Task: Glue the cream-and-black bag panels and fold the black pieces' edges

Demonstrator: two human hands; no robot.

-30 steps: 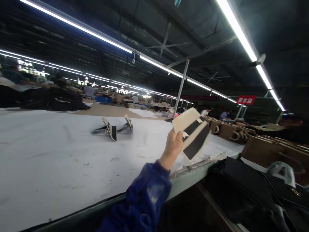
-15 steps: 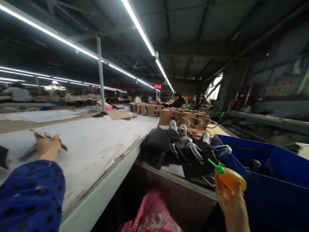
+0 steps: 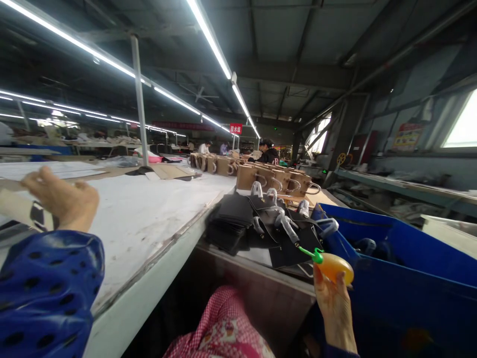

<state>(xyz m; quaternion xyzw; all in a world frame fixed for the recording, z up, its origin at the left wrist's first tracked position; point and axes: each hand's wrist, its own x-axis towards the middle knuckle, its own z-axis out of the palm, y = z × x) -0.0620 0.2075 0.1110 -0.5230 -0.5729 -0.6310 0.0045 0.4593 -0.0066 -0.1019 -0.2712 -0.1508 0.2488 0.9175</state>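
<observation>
My right hand [image 3: 333, 296] is wrapped round a squeeze bottle [image 3: 337, 268] of orange liquid. Its green nozzle points left, towards the black bag panels. At the far left my left hand [image 3: 65, 199] is raised over the white tabletop [image 3: 149, 209], fingers curled. Against its palm side lies a cream-coloured piece [image 3: 17, 206] with a black mark; the grip on it is partly hidden. Beside the bottle is a stack of black panels [image 3: 233, 214], with black bag pieces [image 3: 294, 251] and plastic-wrapped handles [image 3: 286, 226] to its right.
Rows of brown handled bags [image 3: 253, 179] stand beyond the black pieces. A blue bin [image 3: 402, 283] fills the right side. A metal post [image 3: 139, 104] rises from the table. A co-worker in black [image 3: 268, 154] is behind the bags, with other people farther back.
The view has shifted, the table things sliding slightly left. My left hand has come up and turned, its dark strip out of sight. My right hand still holds the bottle.
</observation>
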